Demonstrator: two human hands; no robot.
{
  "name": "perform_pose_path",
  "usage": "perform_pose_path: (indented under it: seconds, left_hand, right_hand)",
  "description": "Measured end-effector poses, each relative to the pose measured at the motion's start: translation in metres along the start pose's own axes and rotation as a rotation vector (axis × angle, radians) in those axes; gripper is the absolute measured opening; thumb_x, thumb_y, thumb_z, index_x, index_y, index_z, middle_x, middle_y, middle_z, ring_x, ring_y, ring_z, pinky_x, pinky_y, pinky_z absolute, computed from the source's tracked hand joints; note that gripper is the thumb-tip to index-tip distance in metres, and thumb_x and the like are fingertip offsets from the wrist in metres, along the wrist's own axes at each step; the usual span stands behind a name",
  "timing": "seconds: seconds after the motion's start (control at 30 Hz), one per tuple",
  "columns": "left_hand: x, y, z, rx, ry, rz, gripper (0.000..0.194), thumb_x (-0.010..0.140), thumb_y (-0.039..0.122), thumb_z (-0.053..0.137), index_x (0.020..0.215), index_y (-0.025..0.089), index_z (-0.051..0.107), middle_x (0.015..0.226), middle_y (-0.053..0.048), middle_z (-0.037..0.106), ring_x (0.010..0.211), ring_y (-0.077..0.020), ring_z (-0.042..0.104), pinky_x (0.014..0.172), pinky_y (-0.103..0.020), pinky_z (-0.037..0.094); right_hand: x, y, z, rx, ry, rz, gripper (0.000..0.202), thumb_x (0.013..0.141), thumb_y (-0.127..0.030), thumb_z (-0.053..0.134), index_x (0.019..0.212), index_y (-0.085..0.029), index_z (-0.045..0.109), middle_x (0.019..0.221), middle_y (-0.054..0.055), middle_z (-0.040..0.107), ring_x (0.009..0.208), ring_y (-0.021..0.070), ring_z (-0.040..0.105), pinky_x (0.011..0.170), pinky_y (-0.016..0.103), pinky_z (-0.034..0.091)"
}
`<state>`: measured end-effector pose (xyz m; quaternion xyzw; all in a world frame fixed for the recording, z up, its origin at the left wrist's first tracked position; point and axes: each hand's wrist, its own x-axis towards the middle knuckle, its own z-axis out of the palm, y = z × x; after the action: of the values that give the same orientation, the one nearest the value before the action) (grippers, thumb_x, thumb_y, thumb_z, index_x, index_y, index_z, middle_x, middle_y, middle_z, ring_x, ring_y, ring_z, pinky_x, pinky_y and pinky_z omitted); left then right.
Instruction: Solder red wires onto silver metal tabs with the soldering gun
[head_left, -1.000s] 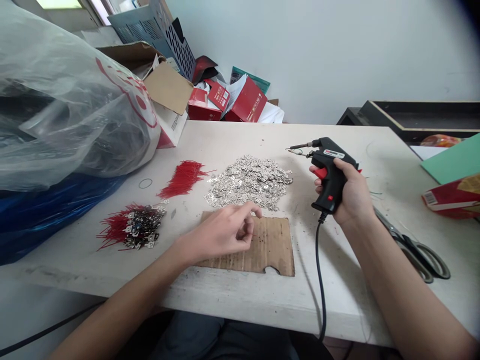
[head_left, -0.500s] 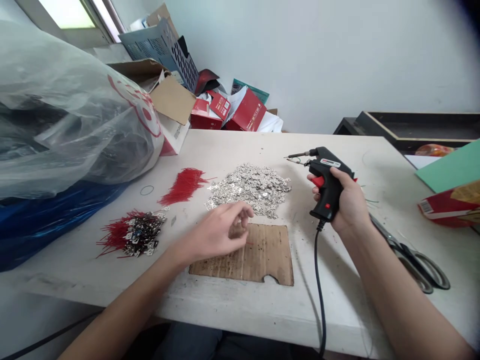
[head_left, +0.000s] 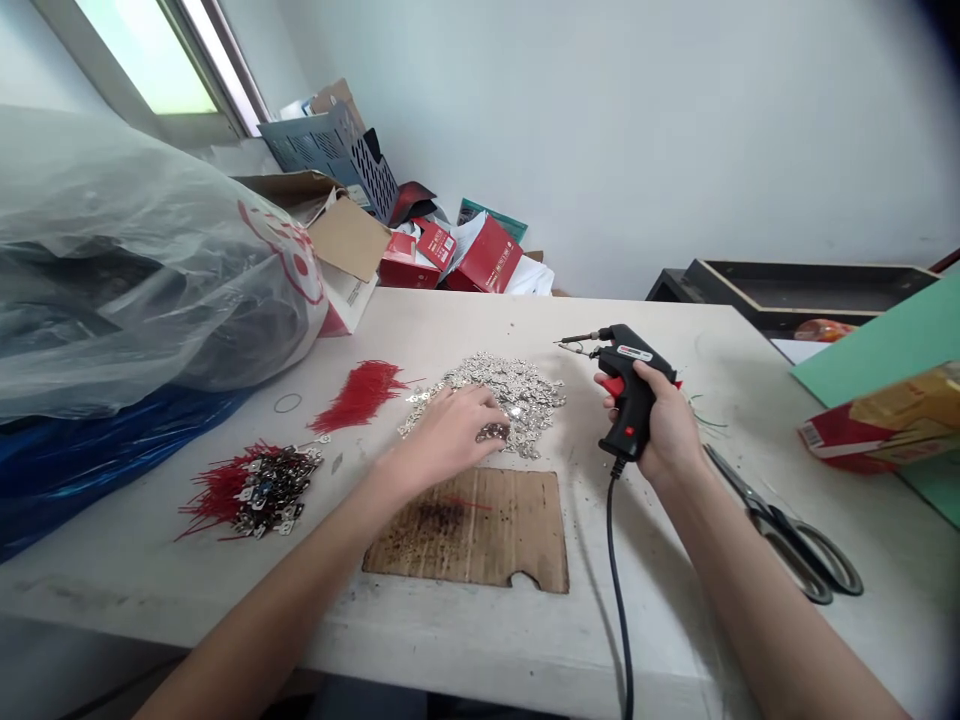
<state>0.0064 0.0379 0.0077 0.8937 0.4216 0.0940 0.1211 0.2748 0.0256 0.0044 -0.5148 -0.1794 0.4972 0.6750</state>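
Curling half-open at metal tabs (head_left: pixel 529 388) beyond the cardboard (head_left: pixel 517 525), left hand (head_left: pixel 451 430) hides any hold; right hand (head_left: pixel 670 422) clasps soldering gun (head_left: pixel 634 402) rightward.

A small workshop bench, shown by the black soldering gun (head_left: pixel 634 390), metal tabs (head_left: pixel 517 395) and scorched cardboard (head_left: pixel 510 525).

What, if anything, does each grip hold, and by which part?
Right grip: the soldering gun, by its handle. Left grip, at the metal tabs: cannot be told.
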Motion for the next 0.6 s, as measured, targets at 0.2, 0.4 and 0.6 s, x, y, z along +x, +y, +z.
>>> perform_pose_path:
  seconds: [0.2, 0.4, 0.6]
  left_hand:
    - [-0.005, -0.011, 0.018, -0.122, 0.081, 0.052, 0.013, 0.106, 0.025, 0.074, 0.115, 0.024, 0.084, 0.117, -0.006, 0.078, 0.113, -0.0256, 0.07, 0.103, -0.045, 0.054]
    - [-0.005, -0.013, 0.022, -0.14, 0.139, 0.068, 0.012, 0.106, 0.017, 0.072, 0.103, 0.02, 0.082, 0.11, -0.005, 0.079, 0.109, -0.0254, 0.071, 0.1, -0.045, 0.053]
    - [-0.006, -0.009, 0.02, -0.189, 0.238, 0.032, 0.01, 0.106, 0.018, 0.068, 0.099, 0.019, 0.075, 0.108, -0.004, 0.079, 0.105, -0.0228, 0.071, 0.098, -0.043, 0.051]
  right_hand:
    - [0.0, -0.002, 0.003, -0.007, 0.006, 0.006, 0.02, 0.104, -0.025, 0.064, 0.104, -0.012, 0.079, 0.084, 0.011, 0.084, 0.047, 0.0107, 0.063, 0.041, 0.017, 0.051]
    - [-0.001, -0.002, 0.003, -0.018, 0.008, 0.003, 0.02, 0.106, -0.025, 0.063, 0.103, -0.012, 0.078, 0.082, 0.009, 0.083, 0.047, 0.0105, 0.062, 0.041, 0.017, 0.051]
    - [0.002, -0.001, 0.003, -0.022, 0.018, 0.007, 0.02, 0.107, -0.024, 0.062, 0.104, -0.012, 0.078, 0.081, 0.008, 0.082, 0.047, 0.0113, 0.063, 0.041, 0.018, 0.051]
